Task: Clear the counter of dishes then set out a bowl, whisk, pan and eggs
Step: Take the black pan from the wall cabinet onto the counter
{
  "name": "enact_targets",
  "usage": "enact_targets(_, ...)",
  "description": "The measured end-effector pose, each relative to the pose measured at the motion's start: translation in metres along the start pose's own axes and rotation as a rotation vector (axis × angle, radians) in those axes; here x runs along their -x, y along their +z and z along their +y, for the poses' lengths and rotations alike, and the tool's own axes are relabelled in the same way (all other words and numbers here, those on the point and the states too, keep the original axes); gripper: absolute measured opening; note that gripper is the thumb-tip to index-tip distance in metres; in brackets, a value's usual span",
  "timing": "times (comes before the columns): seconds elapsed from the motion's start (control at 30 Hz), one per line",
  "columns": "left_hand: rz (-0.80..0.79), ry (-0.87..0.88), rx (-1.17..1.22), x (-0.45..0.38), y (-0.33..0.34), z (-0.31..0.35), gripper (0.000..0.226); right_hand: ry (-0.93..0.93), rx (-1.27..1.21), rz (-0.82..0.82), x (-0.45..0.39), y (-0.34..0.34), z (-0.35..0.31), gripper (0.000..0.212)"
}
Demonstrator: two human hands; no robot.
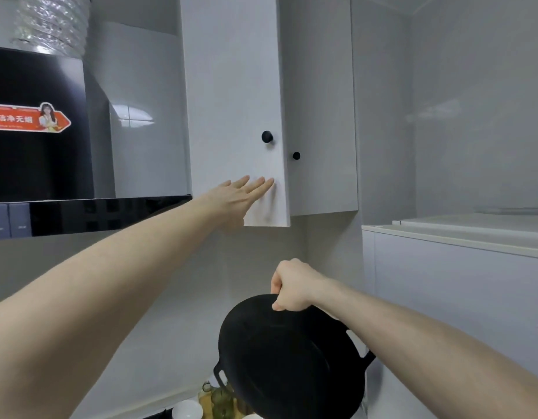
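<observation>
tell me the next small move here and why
Probably push the white cabinet door fully shut with the left hand: its straight fingers lie flat on the door's lower edge, and the door stands ajar. The right hand already grips the round black pan by its rim.

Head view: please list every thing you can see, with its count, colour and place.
pan: one, black, low centre, gripped at its rim
cabinet doors: two, white, upper centre, nearer one ajar
knobs: two, black, on the doors
range hood: one, black, left, with orange sticker
duct: one, silver, top left
fridge: one, white, right
bowl: one, white, bottom edge
left hand: flat on the ajar door
right hand: grips pan
</observation>
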State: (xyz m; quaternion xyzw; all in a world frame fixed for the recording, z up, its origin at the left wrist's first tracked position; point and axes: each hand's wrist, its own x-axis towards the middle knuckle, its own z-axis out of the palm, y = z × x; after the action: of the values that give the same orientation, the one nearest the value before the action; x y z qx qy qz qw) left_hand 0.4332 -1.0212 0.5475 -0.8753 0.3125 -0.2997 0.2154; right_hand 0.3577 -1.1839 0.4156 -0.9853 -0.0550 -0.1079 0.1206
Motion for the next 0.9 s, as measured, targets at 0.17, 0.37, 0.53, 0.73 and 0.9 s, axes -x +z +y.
enact_targets(0.17, -0.141, -0.060, -0.072, -0.027, 0.034, -0.017, 0.098, -0.058, -0.020, -0.064, -0.040, 0.018, 0.007, 0.019)
enact_targets(0.37, -0.211, -0.127, -0.174, -0.043, 0.079, -0.041, 0.095, -0.092, -0.034, -0.163, -0.092, 0.047, 0.021, 0.023)
enact_targets(0.53, -0.177, -0.133, -0.177, -0.050, 0.109, -0.053, 0.100, -0.142, -0.006, -0.268, -0.139, 0.071, 0.027, 0.017)
enact_targets(0.73, -0.116, -0.164, -0.192, -0.060, 0.132, -0.055, 0.100, -0.213, -0.003, -0.324, -0.176, 0.090, 0.022, 0.025)
enact_targets(0.9, -0.127, -0.217, -0.196, -0.069, 0.143, -0.053, 0.102, -0.248, -0.003, -0.356, -0.197, 0.101, 0.021, 0.017)
